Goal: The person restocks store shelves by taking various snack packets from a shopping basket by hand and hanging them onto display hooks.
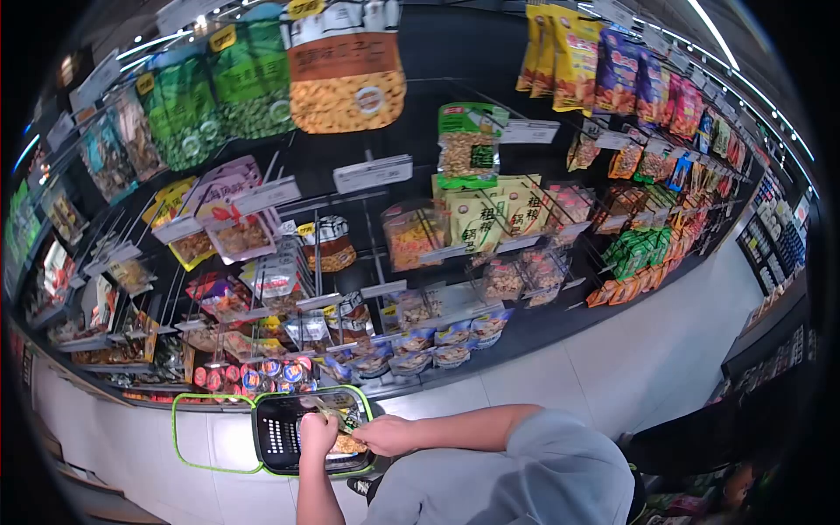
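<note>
Both of my hands are over a black shopping basket [267, 437] with a green rim, low in the view. My left hand [318, 430] is closed, fingers curled on the top edge of a snack bag [346, 418]. From the right, my right hand [387, 435] reaches across the basket's edge, its fingers closed on the same bag's other side. The bag is green and pale with a crinkled top; its print is too small to read. Beneath my hands lies an orange-yellow package of what looks like nuts or seeds [349, 444], partly hidden.
The basket's green handle [174, 430] is folded out to the left. Ahead, a dark shelf rack carries hanging snack bags [346, 74], price tags [373, 174] and small tubs [455, 346]. Pale floor tiles [604, 363] run along its foot. Another display [770, 236] stands at right.
</note>
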Demonstrator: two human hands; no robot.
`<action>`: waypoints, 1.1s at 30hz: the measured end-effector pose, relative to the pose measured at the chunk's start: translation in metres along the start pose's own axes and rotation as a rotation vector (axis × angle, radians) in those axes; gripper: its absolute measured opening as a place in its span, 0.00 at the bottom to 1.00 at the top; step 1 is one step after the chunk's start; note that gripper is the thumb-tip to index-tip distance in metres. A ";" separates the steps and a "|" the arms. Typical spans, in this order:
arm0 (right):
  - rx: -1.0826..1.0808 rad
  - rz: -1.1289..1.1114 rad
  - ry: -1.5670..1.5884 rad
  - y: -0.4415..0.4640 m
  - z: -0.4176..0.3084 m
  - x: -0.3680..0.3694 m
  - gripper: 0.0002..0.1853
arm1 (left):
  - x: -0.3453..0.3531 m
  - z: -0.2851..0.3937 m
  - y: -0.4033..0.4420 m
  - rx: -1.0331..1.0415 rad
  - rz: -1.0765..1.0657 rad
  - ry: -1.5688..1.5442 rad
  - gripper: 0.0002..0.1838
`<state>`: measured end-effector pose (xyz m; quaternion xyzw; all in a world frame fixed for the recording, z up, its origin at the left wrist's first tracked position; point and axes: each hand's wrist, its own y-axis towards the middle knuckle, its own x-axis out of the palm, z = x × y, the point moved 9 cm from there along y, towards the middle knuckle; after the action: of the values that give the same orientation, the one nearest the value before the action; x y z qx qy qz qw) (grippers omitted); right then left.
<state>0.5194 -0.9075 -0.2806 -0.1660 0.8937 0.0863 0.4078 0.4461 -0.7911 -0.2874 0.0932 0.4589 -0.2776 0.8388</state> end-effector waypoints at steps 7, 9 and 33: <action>0.127 0.303 0.186 -0.068 0.062 -0.060 0.21 | 0.000 0.091 -0.004 0.168 -0.007 0.020 0.18; 0.271 0.480 0.326 -0.084 0.092 -0.085 0.26 | -0.006 0.116 -0.007 0.247 -0.012 0.079 0.21; 0.220 0.299 1.422 -0.054 0.100 -0.103 0.26 | -0.068 0.175 -0.038 0.512 -0.354 -0.152 0.10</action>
<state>0.6724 -0.9058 -0.2689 -0.0164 0.9590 -0.0778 -0.2722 0.5223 -0.8685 -0.1294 0.1988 0.3192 -0.5318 0.7588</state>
